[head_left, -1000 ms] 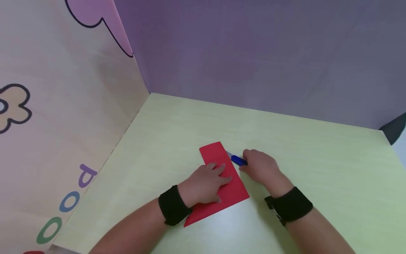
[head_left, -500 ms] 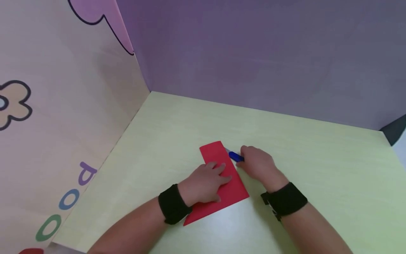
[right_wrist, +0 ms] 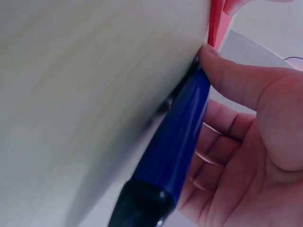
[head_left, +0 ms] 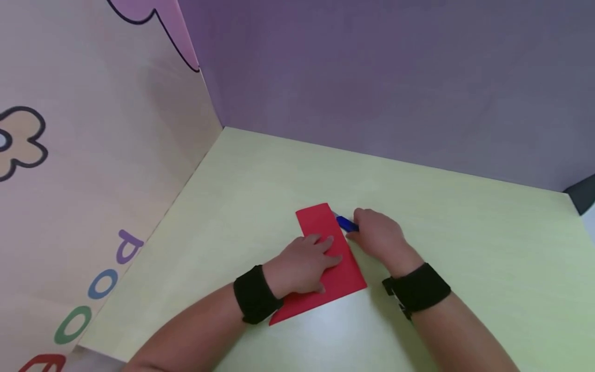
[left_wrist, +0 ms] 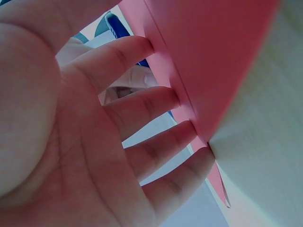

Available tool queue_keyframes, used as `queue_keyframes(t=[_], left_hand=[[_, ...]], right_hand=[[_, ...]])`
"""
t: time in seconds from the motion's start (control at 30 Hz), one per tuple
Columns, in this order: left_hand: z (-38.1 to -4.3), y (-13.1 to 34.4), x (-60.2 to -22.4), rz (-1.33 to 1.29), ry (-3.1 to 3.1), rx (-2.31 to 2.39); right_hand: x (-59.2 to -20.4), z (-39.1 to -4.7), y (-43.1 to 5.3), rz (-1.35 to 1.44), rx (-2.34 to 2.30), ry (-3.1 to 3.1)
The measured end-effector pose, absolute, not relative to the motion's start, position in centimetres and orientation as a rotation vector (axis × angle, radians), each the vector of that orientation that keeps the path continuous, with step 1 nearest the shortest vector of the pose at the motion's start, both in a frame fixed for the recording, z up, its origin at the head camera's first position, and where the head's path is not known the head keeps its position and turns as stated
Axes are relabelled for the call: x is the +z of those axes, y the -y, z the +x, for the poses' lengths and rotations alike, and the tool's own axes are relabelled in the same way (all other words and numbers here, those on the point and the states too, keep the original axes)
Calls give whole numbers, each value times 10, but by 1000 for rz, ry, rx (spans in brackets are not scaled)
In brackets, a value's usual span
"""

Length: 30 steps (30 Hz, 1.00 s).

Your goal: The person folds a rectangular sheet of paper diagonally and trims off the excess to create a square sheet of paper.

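A folded sheet of red paper (head_left: 332, 279) lies on the pale table, and a second layer shows along its edge in the left wrist view. My left hand (head_left: 302, 264) rests on it with fingers spread, fingertips (left_wrist: 170, 97) pressing the surface. To its right, my right hand (head_left: 380, 235) holds a blue-handled knife (head_left: 347, 223), its thumb and fingers around the handle. Only a short bit of grey blade shows at the paper's upper right edge; its tip is hidden there. The right wrist view shows the handle (right_wrist: 175, 137) with a black end, low over the tabletop.
A purple-grey panel (head_left: 372, 77) stands along the back of the table (head_left: 465, 222). On the left rises a pale wall (head_left: 116, 129) with printed flowers and coloured letters. A dark object (head_left: 581, 195) sits at the far right corner.
My right hand has shifted slightly up and left with the knife, and less of its blade shows beside the paper. The left hand keeps its place on the paper. The head view has tilted slightly.
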State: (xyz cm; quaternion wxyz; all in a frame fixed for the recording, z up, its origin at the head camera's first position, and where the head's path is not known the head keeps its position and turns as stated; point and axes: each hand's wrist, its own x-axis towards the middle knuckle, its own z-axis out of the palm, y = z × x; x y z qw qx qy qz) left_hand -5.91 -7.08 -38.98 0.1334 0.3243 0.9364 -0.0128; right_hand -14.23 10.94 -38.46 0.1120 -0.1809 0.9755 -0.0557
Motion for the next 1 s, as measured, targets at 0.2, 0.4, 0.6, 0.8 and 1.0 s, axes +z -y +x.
queue_keyframes(t=[0.2, 0.4, 0.6, 0.8, 1.0], left_hand=[[-57, 69, -389, 962, -2713, -35], [-58, 70, -389, 933, -2706, -10], [-56, 71, -391, 931, -2699, 4], [-55, 70, -391, 918, -2689, 16], [-56, 71, -389, 928, -2698, 4]], right_hand=[[-385, -145, -107, -538, -155, -2862], [-386, -145, -110, -516, -174, -2852], [-386, -147, -103, -524, -162, -2854], [-385, -147, -105, -491, -171, -2852], [-385, -149, -104, -506, -190, -2859]])
